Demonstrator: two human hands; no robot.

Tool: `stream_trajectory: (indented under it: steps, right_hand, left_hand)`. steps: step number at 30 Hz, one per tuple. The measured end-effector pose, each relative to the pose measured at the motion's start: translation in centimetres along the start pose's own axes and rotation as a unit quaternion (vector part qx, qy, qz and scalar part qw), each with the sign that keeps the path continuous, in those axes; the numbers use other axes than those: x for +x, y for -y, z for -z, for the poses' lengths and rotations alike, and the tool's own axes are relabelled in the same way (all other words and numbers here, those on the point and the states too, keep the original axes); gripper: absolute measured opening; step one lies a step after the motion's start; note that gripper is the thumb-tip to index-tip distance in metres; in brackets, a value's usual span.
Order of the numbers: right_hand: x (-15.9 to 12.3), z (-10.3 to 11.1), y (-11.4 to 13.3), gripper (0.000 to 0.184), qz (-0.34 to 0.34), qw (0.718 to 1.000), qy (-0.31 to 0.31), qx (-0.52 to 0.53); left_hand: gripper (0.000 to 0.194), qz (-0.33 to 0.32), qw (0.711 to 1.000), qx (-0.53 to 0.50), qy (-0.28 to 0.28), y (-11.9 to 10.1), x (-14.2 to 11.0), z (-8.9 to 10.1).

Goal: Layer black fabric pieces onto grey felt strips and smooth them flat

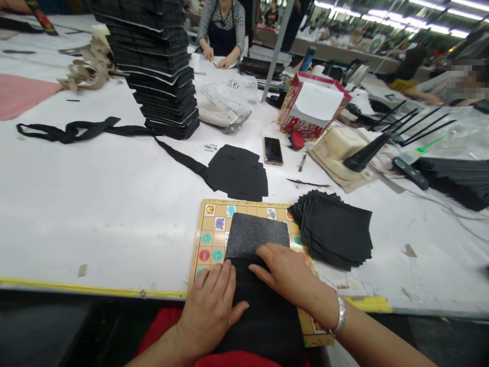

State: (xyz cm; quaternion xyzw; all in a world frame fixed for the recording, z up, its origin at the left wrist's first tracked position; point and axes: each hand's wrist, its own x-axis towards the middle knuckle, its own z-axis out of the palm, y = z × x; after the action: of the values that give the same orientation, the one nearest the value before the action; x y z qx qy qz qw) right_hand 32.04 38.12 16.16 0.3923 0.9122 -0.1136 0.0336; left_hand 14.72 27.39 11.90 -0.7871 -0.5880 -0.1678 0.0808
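Note:
A long black sheet (263, 311) runs from the board over the table's front edge towards my lap. Its far edge meets a dark grey, speckled panel (257, 234) on a printed game board (200, 229). My left hand (212, 306) lies on the sheet's left side, fingers stretched out and thumb apart. Across the seam between sheet and panel rests my right hand (284, 272), its thumb apart from its fingers and the fingertips pressing down. A silver bracelet is on that wrist. To the right, a fanned stack of black pieces (336, 229) overlaps the board.
Beyond the board lie black cut pieces (237, 173) with a long strap (179, 158), a phone (273, 151) and a pen (302, 162). Behind stand a tall black stack (164, 76), a red box (317, 104) and a glue-stained container (340, 148). A person (221, 30) works opposite.

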Motion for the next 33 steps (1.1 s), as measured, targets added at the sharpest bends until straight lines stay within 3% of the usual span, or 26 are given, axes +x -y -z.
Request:
stream_trajectory:
  steps: [4,9,16,24,28,31,33]
  right_hand:
    - [1.2,-1.4,1.3,0.011,0.077,0.993,-0.080,0.041]
    - [0.6,-2.6,0.2,0.024,0.180,0.972,-0.149,0.029]
    - [0.2,-2.4,0.0,0.030,0.243,0.960,-0.137,-0.016]
    - [0.5,-2.2,0.6,0.026,0.249,0.962,-0.088,-0.068]
    - [0.4,-2.1,0.8,0.026,0.241,0.964,-0.082,-0.082]
    - [0.5,-2.2,1.1,0.027,0.237,0.964,-0.083,-0.087]
    - [0.6,-2.2,1.1,0.026,0.234,0.965,-0.083,-0.083]
  left_hand:
    - [0.045,0.020,1.000,0.003,-0.007,-0.1,-0.1,0.1]
    - [0.045,0.028,1.000,0.004,-0.007,-0.1,-0.1,0.2]
    - [0.043,0.007,1.000,0.024,0.017,0.2,-0.1,0.5]
    - [0.059,0.018,0.999,0.025,0.041,0.0,1.0,0.8]
    - [0.051,0.023,0.996,0.050,0.066,1.1,1.4,1.1]
    - [0.048,0.057,0.994,0.083,0.038,2.0,1.5,1.2]
    - [0.044,0.045,0.997,0.066,-0.005,1.9,1.6,0.9]
